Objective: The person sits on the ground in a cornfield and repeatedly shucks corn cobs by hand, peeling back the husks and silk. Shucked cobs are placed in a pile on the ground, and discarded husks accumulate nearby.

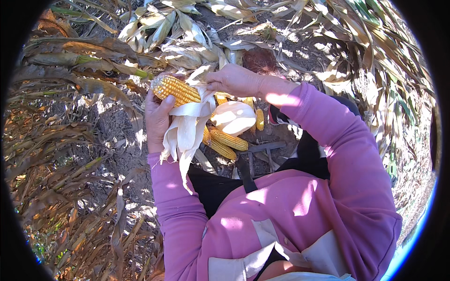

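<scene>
My left hand [159, 114] grips a yellow ear of corn [175, 90], its thumb across the bare kernels and its tip pointing left. Pale peeled husk leaves [188, 130] hang from the ear's base over my left wrist. At that base, the fingers of my right hand [232, 81] are closed on the husk [204, 84]. Below my hands lie several husked yellow cobs [228, 139] on the ground. Among them rests a loose cream husk [234, 117].
Several ears in dry husks [165, 31] are heaped beyond my hands. Brown corn silk [261, 61] lies right of them. Dry stalks and leaves [63, 133] cover the left; more dry leaves [383, 45] stand right. A thin slatted frame [263, 146] sits near my legs.
</scene>
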